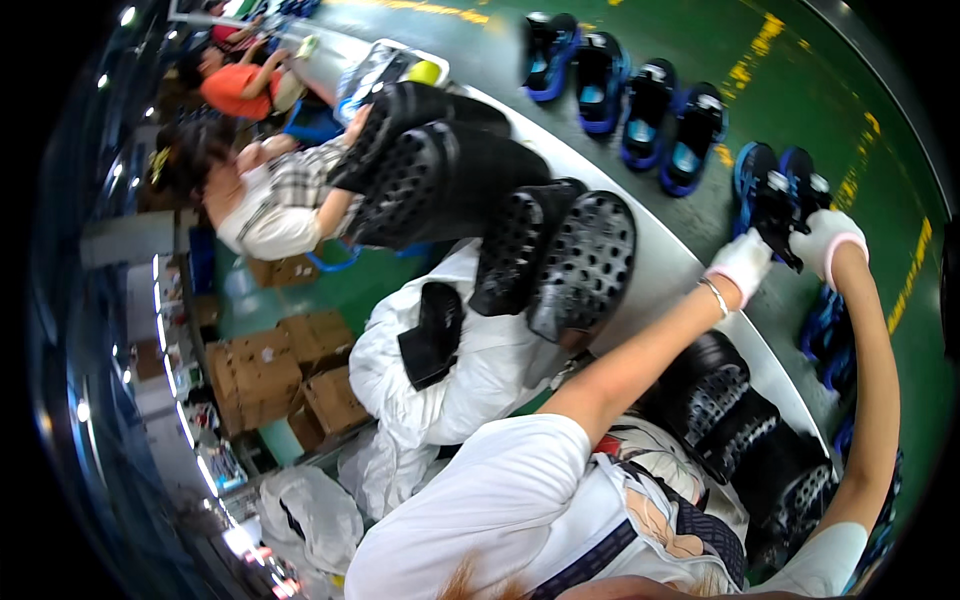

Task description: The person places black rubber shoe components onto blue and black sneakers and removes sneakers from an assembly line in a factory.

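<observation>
My left hand (742,264) and my right hand (828,240), both in white gloves, are at the right, over the green surface. Between them a limp black piece (774,226) is gripped by both hands; its exact kind cannot be made out. It lies against the near ends of a pair of blue-and-black shoes (757,172), just beyond my fingers. The fingertips are partly hidden by the gloves and the black piece.
Blue-and-black shoes (650,112) stand in a row on the green surface (690,35). Black perforated clog-like pieces (583,265) are heaped left of the white ledge (655,270); more (712,385) lie below my left forearm. A co-worker (270,200) sits far left, near cardboard boxes (255,375).
</observation>
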Tool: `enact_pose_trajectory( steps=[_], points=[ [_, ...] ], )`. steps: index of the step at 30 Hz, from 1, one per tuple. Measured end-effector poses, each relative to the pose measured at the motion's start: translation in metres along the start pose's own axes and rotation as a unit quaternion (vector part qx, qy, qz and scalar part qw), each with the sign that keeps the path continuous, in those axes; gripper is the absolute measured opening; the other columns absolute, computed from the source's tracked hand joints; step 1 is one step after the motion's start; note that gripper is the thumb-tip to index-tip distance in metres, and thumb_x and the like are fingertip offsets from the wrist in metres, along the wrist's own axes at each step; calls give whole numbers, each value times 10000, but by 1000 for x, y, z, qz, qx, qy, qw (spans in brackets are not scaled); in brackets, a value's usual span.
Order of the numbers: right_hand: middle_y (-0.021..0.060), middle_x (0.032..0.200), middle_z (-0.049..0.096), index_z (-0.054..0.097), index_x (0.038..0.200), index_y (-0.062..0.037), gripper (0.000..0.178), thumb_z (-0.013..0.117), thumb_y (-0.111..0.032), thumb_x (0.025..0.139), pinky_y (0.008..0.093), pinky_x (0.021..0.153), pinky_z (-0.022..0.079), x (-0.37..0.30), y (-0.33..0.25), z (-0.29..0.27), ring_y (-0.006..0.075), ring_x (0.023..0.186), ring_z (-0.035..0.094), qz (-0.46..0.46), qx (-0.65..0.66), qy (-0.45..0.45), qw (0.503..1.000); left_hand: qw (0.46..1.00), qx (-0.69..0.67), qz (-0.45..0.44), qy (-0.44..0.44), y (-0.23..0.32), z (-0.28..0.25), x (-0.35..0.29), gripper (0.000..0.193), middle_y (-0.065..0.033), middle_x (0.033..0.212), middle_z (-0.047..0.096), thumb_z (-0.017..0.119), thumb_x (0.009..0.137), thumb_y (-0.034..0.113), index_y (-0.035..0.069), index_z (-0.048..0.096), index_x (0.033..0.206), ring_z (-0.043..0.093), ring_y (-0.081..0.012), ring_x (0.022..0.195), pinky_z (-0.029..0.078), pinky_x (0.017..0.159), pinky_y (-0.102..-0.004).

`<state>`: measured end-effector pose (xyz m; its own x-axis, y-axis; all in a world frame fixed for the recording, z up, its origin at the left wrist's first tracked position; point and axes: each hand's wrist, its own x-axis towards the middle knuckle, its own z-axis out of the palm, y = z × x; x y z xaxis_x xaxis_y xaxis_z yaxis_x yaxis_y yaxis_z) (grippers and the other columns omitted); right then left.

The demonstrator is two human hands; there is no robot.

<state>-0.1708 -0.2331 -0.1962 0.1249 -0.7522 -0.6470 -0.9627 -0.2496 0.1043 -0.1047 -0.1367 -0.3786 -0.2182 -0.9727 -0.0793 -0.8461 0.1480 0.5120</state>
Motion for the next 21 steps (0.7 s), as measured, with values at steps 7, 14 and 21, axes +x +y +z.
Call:
enact_pose_trajectory(
  steps=[7,14,21],
  points=[
    [212,1000,655,690,965,-22,431,489,-375,820,421,853,498,25,-31,38,362,951,630,1,-24,66,998,980,-175,-53,81,-16,-2,-16,172,-161,998,547,536,861,167,52,559,987,586,-353,896,500,753,-453],
    [187,1003,670,650,965,-20,407,462,-376,905,436,802,518,65,-44,82,328,937,654,28,-6,134,991,947,-246,-209,1,-15,-2,3,238,-216,987,625,530,873,199,35,516,1045,619,-386,911,512,767,-468],
    [166,1027,670,713,952,-78,376,488,-372,888,407,819,512,54,-57,50,308,970,645,-36,-78,15,996,943,-195,-258,-74,-21,-9,16,206,-212,963,657,543,870,193,41,620,986,636,-374,918,532,759,-447]
  ],
)
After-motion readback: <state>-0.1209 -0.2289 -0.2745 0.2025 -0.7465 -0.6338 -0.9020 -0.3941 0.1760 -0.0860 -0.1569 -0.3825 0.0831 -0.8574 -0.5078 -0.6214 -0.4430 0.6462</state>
